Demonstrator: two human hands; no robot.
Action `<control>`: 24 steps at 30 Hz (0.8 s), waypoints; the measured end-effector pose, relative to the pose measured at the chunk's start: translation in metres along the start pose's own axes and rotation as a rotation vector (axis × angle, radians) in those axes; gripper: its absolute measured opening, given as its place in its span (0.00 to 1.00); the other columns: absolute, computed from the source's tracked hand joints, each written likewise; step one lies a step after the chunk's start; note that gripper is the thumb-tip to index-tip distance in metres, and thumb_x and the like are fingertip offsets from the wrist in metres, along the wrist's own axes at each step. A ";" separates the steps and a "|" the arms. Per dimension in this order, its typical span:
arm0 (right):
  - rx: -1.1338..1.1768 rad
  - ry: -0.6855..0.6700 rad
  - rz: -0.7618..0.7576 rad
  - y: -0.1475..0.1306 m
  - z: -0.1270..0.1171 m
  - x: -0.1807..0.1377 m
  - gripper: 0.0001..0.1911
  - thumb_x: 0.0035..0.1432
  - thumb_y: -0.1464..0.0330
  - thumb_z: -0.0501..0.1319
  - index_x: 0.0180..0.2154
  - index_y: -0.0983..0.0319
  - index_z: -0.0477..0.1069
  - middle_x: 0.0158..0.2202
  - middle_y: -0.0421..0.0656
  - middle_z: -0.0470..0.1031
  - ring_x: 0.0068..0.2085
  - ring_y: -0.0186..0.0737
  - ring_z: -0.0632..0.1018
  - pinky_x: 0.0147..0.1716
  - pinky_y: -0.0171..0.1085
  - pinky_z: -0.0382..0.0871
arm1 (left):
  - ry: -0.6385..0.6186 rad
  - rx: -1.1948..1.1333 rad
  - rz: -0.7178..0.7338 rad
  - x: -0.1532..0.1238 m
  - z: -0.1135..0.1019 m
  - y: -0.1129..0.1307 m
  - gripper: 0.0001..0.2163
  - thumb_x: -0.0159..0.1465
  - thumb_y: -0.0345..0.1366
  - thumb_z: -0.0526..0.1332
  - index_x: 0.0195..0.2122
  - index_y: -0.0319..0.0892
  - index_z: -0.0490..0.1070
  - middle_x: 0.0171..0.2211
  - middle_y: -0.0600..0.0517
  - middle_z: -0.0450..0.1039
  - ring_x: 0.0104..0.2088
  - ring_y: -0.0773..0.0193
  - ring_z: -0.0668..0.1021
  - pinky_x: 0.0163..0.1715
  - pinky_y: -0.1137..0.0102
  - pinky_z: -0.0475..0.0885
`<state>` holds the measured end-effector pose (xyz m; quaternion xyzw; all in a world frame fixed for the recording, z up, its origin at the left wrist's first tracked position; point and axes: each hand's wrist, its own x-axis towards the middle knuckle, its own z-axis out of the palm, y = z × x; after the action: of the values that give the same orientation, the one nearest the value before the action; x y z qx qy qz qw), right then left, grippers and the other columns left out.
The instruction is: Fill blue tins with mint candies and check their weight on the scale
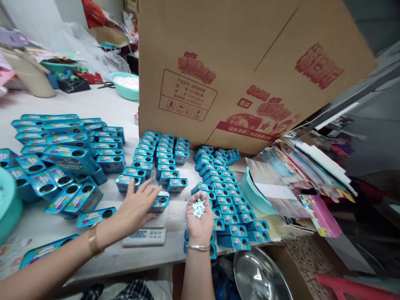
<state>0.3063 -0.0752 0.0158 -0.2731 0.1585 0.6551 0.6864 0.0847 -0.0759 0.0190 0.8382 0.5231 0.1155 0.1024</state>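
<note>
My left hand (137,208) reaches over a small digital scale (158,236) with its fingers spread. Beneath and beside those fingers, one blue box (161,201) with a round dark hole on top stands on the scale; whether the hand touches it I cannot tell. Palm up, my right hand (200,227) cups a small heap of pale candies (198,207). Rows of the same blue boxes (229,218) stand right behind and beside it. More rows of blue boxes (165,156) stand beyond the scale, and a looser pile (68,158) lies at the left.
A large cardboard carton (218,54) rises at the back of the table. A turquoise bowl (128,95) of pale pieces stands behind; another bowl (9,208) is at the left edge. Papers (281,179) overhang a bowl (258,200) at right. A metal basin (261,275) sits below the table.
</note>
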 end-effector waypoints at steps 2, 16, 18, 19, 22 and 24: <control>0.012 -0.002 0.008 -0.006 0.000 -0.002 0.15 0.65 0.69 0.53 0.28 0.61 0.74 0.30 0.38 0.81 0.35 0.28 0.81 0.38 0.33 0.77 | -0.050 0.012 0.043 0.008 -0.003 0.006 0.20 0.55 0.26 0.61 0.50 0.45 0.69 0.47 0.46 0.75 0.55 0.48 0.72 0.61 0.35 0.41; 0.182 -0.035 -0.097 -0.065 -0.011 -0.027 0.09 0.62 0.71 0.58 0.30 0.61 0.74 0.30 0.38 0.80 0.35 0.28 0.81 0.38 0.32 0.78 | 0.122 0.202 0.187 0.212 -0.031 0.049 0.09 0.64 0.36 0.59 0.41 0.36 0.72 0.40 0.49 0.75 0.49 0.57 0.73 0.58 0.51 0.60; 0.169 -0.045 -0.154 -0.075 -0.019 -0.031 0.08 0.61 0.72 0.59 0.30 0.61 0.74 0.30 0.38 0.79 0.35 0.27 0.80 0.38 0.31 0.78 | 0.101 0.222 0.169 0.218 -0.014 0.045 0.08 0.63 0.36 0.61 0.38 0.37 0.72 0.41 0.49 0.74 0.49 0.57 0.73 0.54 0.53 0.65; 0.150 -0.051 -0.189 -0.080 -0.024 -0.032 0.07 0.60 0.73 0.59 0.30 0.61 0.74 0.31 0.38 0.79 0.35 0.28 0.80 0.38 0.32 0.78 | 0.092 0.228 0.159 0.218 -0.008 0.043 0.08 0.63 0.36 0.61 0.38 0.37 0.72 0.42 0.49 0.73 0.49 0.57 0.73 0.54 0.53 0.65; 0.095 -0.072 -0.258 -0.090 -0.033 -0.033 0.07 0.59 0.74 0.60 0.29 0.61 0.73 0.32 0.38 0.79 0.35 0.29 0.80 0.38 0.33 0.79 | 0.091 0.234 0.140 0.213 -0.003 0.039 0.12 0.63 0.32 0.56 0.47 0.33 0.69 0.47 0.44 0.70 0.55 0.53 0.69 0.61 0.49 0.56; 0.097 -0.080 -0.258 -0.092 -0.034 -0.031 0.06 0.58 0.74 0.60 0.29 0.61 0.73 0.32 0.38 0.79 0.35 0.28 0.80 0.38 0.32 0.79 | 0.071 0.223 0.162 0.208 -0.001 0.044 0.19 0.60 0.29 0.57 0.54 0.31 0.65 0.52 0.40 0.68 0.58 0.48 0.64 0.63 0.45 0.46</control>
<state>0.3985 -0.1197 0.0218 -0.2313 0.1258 0.5635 0.7830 0.2104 0.0926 0.0512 0.8793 0.4665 0.0941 -0.0196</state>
